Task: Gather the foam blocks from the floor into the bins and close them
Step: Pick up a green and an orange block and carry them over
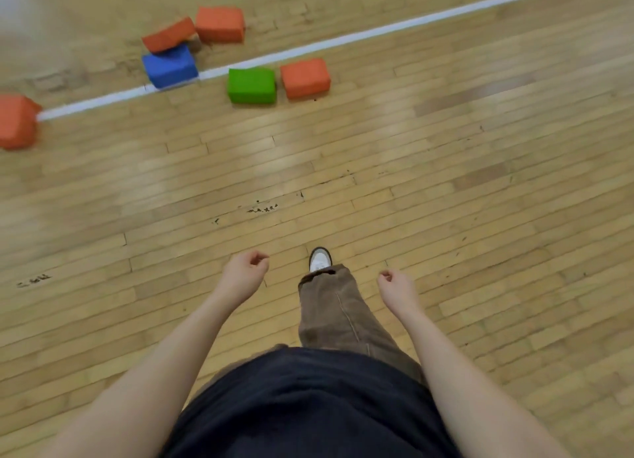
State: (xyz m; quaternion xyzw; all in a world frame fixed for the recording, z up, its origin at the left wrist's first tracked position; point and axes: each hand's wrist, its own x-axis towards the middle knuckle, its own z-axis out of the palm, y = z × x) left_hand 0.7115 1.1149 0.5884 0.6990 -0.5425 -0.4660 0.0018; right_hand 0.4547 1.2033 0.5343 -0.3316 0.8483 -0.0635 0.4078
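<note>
Both hands are out front holding nothing: left hand [244, 275] and right hand [397, 287] each hang with fingers loosely curled. The foam blocks sit well ahead of them on the wood floor [446, 189]. Green block [251, 85] and an orange block [305, 78] lie side by side, up and beyond the left hand. Further left, a blue block [170, 66] straddles the white line [377, 31].

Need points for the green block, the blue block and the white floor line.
green block [251, 86], head view, middle of its top face
blue block [170, 66], head view, middle of its top face
white floor line [377, 31], head view, bare stretch right of the blocks
</note>
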